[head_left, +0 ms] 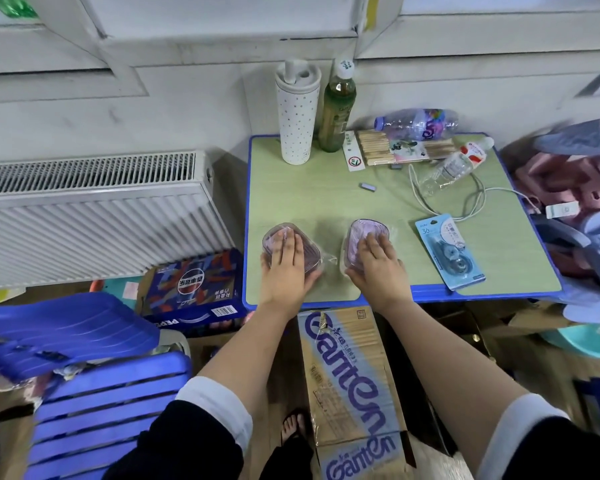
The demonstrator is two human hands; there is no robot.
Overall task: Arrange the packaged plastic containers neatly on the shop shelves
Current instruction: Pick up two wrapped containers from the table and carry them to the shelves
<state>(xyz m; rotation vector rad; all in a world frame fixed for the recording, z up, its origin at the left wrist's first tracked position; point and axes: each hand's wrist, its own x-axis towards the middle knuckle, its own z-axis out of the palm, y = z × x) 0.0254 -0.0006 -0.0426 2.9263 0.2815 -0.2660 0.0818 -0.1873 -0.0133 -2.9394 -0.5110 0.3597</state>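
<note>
From the head camera, a green tabletop (309,195) with a blue rim is the reference for everything else. Two purple plastic containers in clear wrapping sit side by side near the front edge of the tabletop, a little apart from each other. The left hand (284,261) lies flat on the left container (309,252), fingers straight and close together across its top. The right hand (378,265) lies on the right container (364,230) the same way, fingers straight and slightly spread. Neither hand curls round its container. How the thumbs sit against the near edges cannot be told.

At the back edge of the tabletop a white dotted tumbler (298,123) stands upright, with a green drink bottle (336,109) just beside it. A crushed clear bottle (416,124) lies on its side in the back right corner, behind a pack of wooden sticks (374,148). A small clear bottle (447,171) and a white cable (471,199) lie toward the right side. A blue carded pack (451,251) lies near the front right. A small purple eraser (368,186) lies mid-tabletop.

Left of the tabletop stands a white radiator (90,209), with a cola carton (194,289) below it. A cardboard box (347,382) sits on the floor under the front edge. A blue chair (101,410) is further left, and a heap of pink goods (568,181) lies off the right edge.
</note>
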